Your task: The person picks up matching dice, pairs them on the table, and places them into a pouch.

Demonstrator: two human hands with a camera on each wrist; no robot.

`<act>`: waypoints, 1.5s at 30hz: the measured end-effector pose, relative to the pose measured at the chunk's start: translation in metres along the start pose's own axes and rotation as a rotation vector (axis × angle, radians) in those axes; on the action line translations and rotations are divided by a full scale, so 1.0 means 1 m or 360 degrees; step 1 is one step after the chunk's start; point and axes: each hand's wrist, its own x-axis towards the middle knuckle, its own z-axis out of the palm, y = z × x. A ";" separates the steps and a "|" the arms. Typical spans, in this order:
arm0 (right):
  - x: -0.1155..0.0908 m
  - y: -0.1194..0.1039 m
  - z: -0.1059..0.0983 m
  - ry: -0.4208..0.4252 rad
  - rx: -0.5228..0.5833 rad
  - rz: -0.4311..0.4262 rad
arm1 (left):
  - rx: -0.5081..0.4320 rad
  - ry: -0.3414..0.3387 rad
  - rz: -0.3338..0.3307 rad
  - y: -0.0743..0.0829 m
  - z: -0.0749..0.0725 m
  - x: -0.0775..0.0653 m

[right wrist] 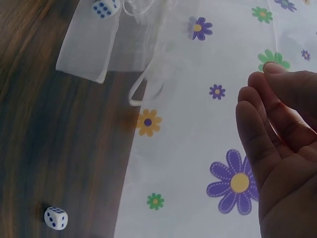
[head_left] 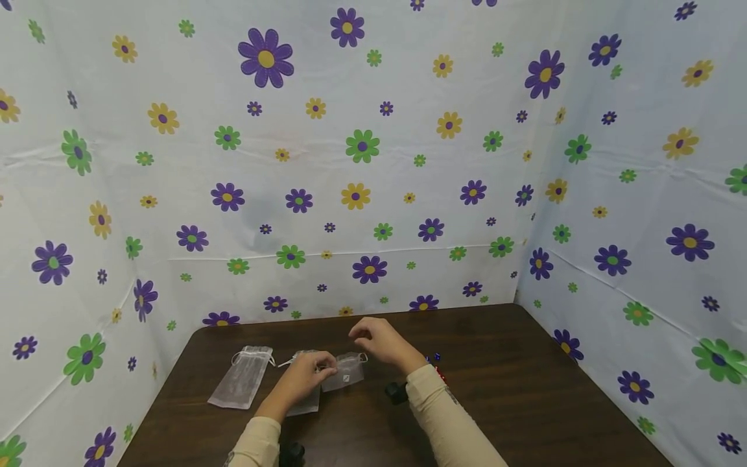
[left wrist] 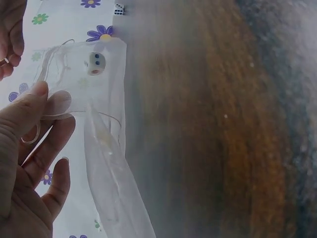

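My left hand (head_left: pixel 306 379) pinches a small sheer white drawstring bag (left wrist: pixel 64 74) between thumb and fingers. A white die with blue dots (left wrist: pixel 96 63) shows through its mesh. Under that hand lies another sheer bag (head_left: pixel 306 405), partly hidden by it. My right hand (head_left: pixel 379 340) hovers to the right of the held bag, fingers loosely curled and thumb close to the index fingertip (right wrist: pixel 257 79), with nothing visible between them. A loose white die (right wrist: pixel 56 218) sits on the table near the right hand.
A third sheer bag (head_left: pixel 242 379) lies flat at the left of the dark wooden table (head_left: pixel 525 402). Small blue dice (head_left: pixel 438 357) and red pieces (head_left: pixel 440 373) sit beyond the right forearm. A flower-printed cloth (head_left: pixel 362 194) hangs behind and at both sides.
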 end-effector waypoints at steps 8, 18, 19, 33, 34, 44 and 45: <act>-0.006 0.022 0.000 0.0053 0.0039 0.0042 | -0.0003 0.0038 0.0017 0.002 0.001 0.001; -0.026 0.062 0.011 0.0077 0.0144 0.0396 | 0.0019 0.0041 0.0006 0.004 0.001 -0.001; -0.028 0.065 0.013 0.0064 0.0149 0.0443 | 0.0022 0.0040 0.0005 0.004 0.001 -0.001; -0.045 0.079 0.024 0.0014 -0.0012 0.0594 | 0.0046 0.0037 0.0017 0.005 0.000 0.001; -0.046 0.081 0.025 0.0014 -0.0017 0.0600 | 0.0044 0.0040 0.0016 0.005 0.000 0.001; -0.047 0.089 0.028 0.0068 0.0013 0.0631 | 0.0030 0.0044 0.0015 0.007 0.000 0.002; -0.047 0.089 0.028 0.0076 0.0019 0.0634 | 0.0028 0.0040 0.0012 0.007 0.000 0.002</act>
